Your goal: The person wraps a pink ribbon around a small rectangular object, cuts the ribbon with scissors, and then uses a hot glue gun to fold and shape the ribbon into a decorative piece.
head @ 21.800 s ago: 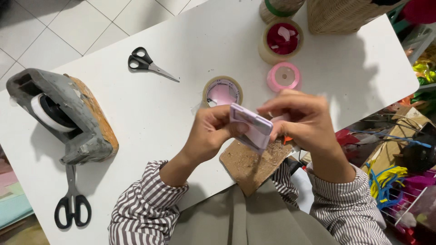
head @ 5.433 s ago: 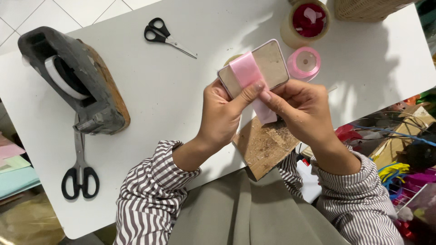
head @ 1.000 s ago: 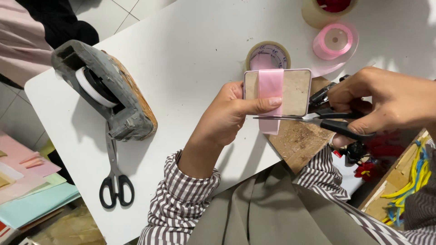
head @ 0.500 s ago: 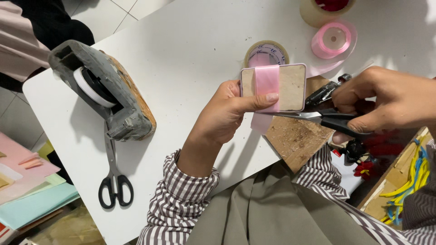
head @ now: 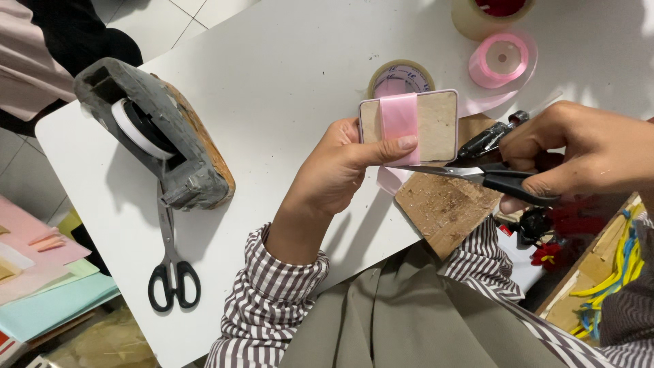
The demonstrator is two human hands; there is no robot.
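Observation:
My left hand holds a small tan card upright, thumb pressed on the pink ribbon wound around its middle. A loose ribbon tail hangs below the card. My right hand grips black-handled scissors; their blades lie level just under the card, at the ribbon tail. Whether the blades are apart is hard to see.
On the white table: a heavy grey tape dispenser, second scissors, a pink ribbon spool, two tape rolls, a brown cardboard piece. Coloured paper sheets lie lower left; a cluttered box sits at right.
The scissors have shifted slightly left under the card, along the ribbon tail. My left hand keeps the card steady; the view has drifted a little.

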